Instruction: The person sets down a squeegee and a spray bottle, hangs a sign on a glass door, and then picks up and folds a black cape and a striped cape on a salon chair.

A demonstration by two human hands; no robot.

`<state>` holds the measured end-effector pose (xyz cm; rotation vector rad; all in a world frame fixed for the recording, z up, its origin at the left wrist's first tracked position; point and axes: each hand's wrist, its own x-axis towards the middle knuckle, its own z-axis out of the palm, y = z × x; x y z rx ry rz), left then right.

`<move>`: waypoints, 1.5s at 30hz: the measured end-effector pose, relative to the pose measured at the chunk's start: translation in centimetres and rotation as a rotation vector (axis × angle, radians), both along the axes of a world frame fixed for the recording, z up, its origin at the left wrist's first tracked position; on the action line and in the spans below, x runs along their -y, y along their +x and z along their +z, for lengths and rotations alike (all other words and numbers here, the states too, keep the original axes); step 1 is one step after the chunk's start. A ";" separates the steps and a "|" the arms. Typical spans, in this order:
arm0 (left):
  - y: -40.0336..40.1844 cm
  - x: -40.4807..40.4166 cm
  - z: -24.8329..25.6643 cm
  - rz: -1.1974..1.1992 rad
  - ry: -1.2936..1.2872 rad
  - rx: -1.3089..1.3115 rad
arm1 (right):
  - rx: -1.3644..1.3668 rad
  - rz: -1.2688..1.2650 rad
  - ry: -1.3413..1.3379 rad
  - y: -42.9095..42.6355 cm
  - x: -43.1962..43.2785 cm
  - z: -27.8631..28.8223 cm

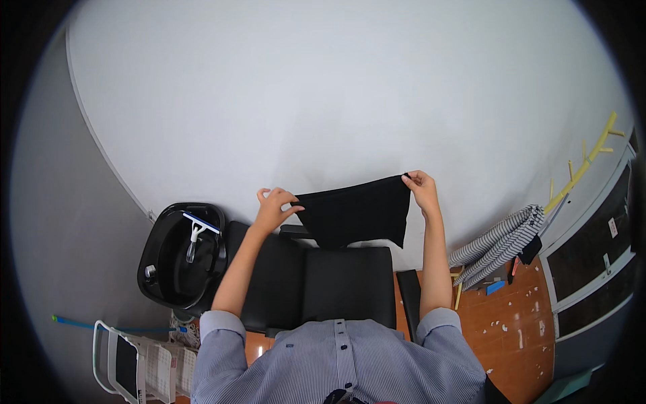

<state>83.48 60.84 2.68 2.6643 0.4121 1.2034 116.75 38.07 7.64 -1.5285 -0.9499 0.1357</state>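
A black cloth (pixel 358 212) hangs spread between my two hands, its upper edge pulled nearly straight and sloping up to the right. At the upper left corner, the thumb and fingers of my left hand (pixel 276 208) pinch the fabric. My right hand (pixel 421 192) grips the opposite corner, held a little higher. Below and behind the cloth is a black padded shampoo chair (pixel 348 283), partly covered by the cloth's lower edge. Whether the cloth is a garment or a towel is hard to tell.
Left of the chair, a black wash basin (pixel 151 237) holds a white squeegee (pixel 196 235). A white trolley (pixel 128 361) stands lower left. At right, a yellow coat stand (pixel 580 174) bears a striped garment (pixel 497 245). White scraps litter the brown floor (pixel 515 348) near the glazed door (pixel 585 252).
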 end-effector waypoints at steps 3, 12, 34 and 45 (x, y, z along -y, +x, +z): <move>-1.2 0.3 4.0 0.069 0.121 0.005 | -0.061 0.031 0.010 -0.6 0.5 -0.4; -2.2 -2.4 7.0 0.120 0.172 0.047 | -0.088 0.374 0.019 -2.6 1.0 1.9; 0.1 1.2 -4.2 -0.262 -1.884 0.537 | -1.112 0.311 0.403 -5.6 -6.1 -9.8; 5.8 12.2 -4.7 -0.145 -1.478 0.806 | -0.714 0.184 0.286 -19.8 -9.5 -10.9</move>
